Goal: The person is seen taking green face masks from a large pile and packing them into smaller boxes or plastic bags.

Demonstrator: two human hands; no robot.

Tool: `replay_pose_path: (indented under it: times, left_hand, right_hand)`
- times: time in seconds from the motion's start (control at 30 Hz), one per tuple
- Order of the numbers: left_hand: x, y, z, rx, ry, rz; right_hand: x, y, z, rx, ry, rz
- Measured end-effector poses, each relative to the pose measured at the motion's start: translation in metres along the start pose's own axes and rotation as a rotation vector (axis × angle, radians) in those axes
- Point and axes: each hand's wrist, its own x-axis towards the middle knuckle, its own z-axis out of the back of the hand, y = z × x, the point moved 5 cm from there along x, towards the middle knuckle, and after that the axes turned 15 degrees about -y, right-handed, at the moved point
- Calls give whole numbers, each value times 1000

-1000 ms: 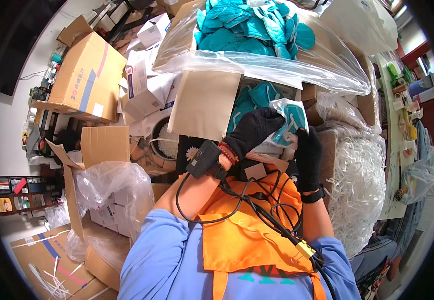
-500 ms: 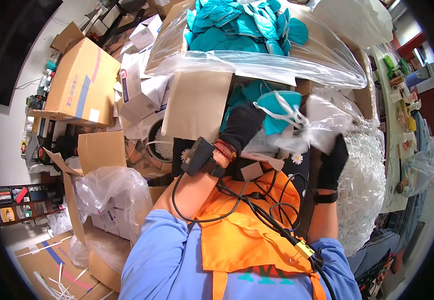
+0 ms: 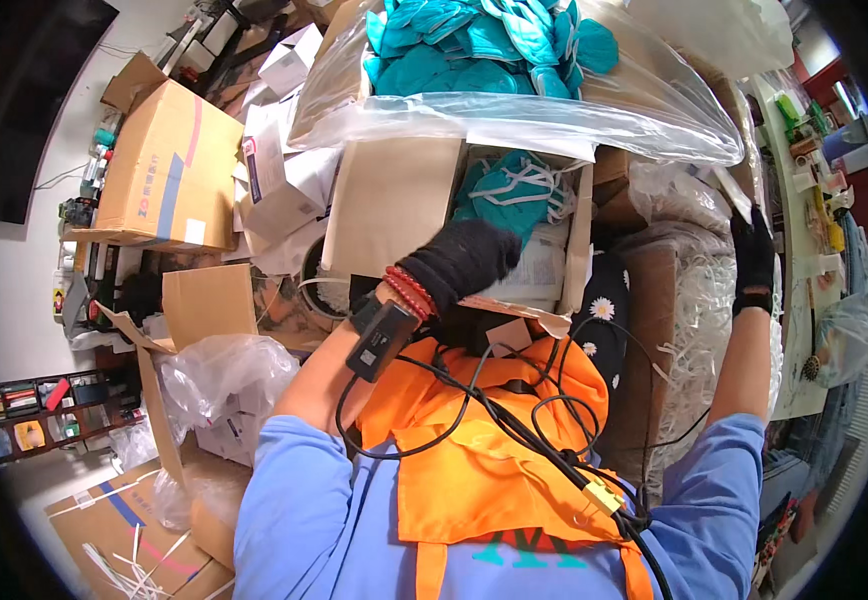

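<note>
left grip (image 3: 464, 261) central (right grip (image 3: 753, 252) outstretched)

At one o'clock, near centre, we wear a black glove (image 3: 439, 272) on our left hand (image 3: 466, 258), with red beaded bracelets (image 3: 411, 292) and a black box (image 3: 382, 342) strapped beside them. Our right hand (image 3: 753, 252), at three, is gloved too, above a black wristband (image 3: 751, 303). Around five: orange apron (image 3: 464, 500), looping black cables (image 3: 529, 437), yellow clip (image 3: 604, 497), light blue shirt (image 3: 314, 490) with teal-and-red print (image 3: 499, 555). Dark daisy-patterned trousers (image 3: 609, 350) show near three.
</note>
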Motion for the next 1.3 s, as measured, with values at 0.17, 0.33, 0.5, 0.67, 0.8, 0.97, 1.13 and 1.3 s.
replay_pose_path:
  times: [0.17, 0.33, 0.5, 0.67, 0.8, 0.97, 1.13, 1.3]
  left_hand:
    - [-7, 1, -29, 57, 62, -8]
    - [7, 16, -52, 110, -207, -83]
    - [9, 24, -63, 214, -156, -76]
    - [9, 30, -70, 143, -97, -46]
    - [12, 41, -102, 278, -188, -58]
    - [8, 24, -68, 156, -175, 5]
    - [-23, -4, 25, 132, -453, 7]
    - [-39, 7, 69, -195, -543, 46]
  right_hand:
    - [-74, 5, -69, 367, -127, -262]
    - [-204, 90, -138, 324, 318, 19]
    - [-301, 197, -161, -83, 622, 729]
    - [-309, 179, -185, -232, 878, 855]
    - [-323, 165, -216, -518, 953, 840]
    - [-320, 148, -219, -451, 783, 926]
    - [-288, 180, -190, -337, 586, 781]
    - [-246, 190, -168, -96, 421, 694]
